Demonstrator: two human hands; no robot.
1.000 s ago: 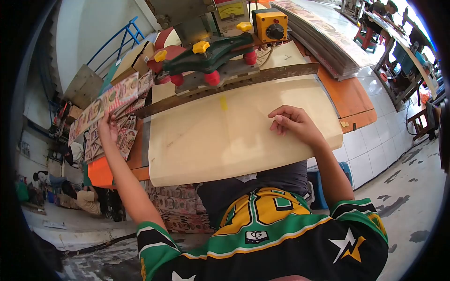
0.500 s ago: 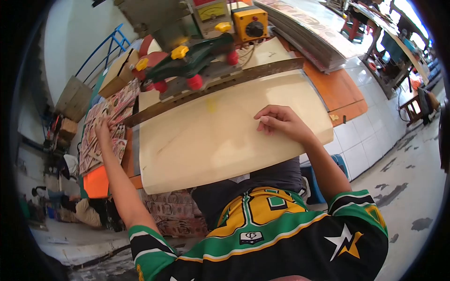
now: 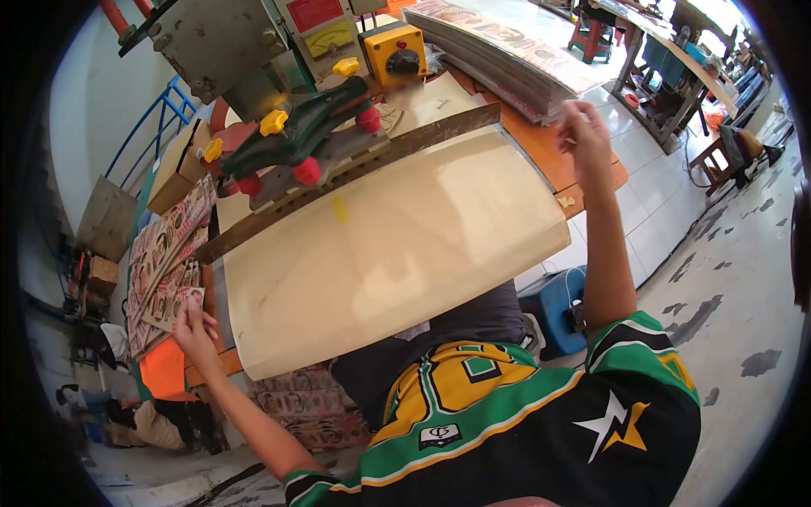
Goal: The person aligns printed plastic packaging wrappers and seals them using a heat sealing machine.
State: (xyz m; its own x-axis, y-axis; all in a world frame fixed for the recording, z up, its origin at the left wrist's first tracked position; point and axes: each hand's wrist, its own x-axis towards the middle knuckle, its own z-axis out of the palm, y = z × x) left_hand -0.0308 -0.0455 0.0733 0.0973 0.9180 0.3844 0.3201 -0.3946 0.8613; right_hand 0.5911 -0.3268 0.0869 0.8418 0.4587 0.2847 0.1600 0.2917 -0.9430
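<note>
- Smooth beige sheet [image 3: 397,253]: centre of frame, flat over the table [image 3: 587,173]; long axis slants lower left to upper right, one long edge toward the wearer.
- Sheet surface: slightly glossy, faint creases, yellow mark [image 3: 340,209] near far edge; near edge rounded, by the wearer's lap.
- Loose pile of flat red-and-cream printed pieces [image 3: 165,266]: left of frame, overlapping, fanned; upper long strips point toward upper right.
- Long thin brown metal bar [image 3: 422,135]: along sheet's far edge, roughly parallel to it, worn surface.
- Dark green metal press arm [image 3: 317,127]: upper left of centre, above the bar; lobed yellow knobs on top, red cylindrical knobs below.
- Boxy yellow control unit with round black dial [image 3: 395,57]: top centre.
- Tall stack of printed flat sheets [image 3: 498,55]: top, right of centre; long axis runs upper left to lower right.
- Brown cardboard box [image 3: 179,169]: upper left, beyond the pile. Bright orange flat piece [image 3: 165,370]: lower left, just beside the pile's near end.
- Left hand [image 3: 196,336]: lower left, between pile and sheet's left edge; partly open, fingers loosely bent, no object visible in grasp. Contact with pile: cannot tell.
- Right hand [image 3: 585,139]: upper right of centre, raised, apart from sheet; fingers curled loosely, not clenched, no object visible in grasp. Nearest thing in view: lower corner of the stack.
</note>
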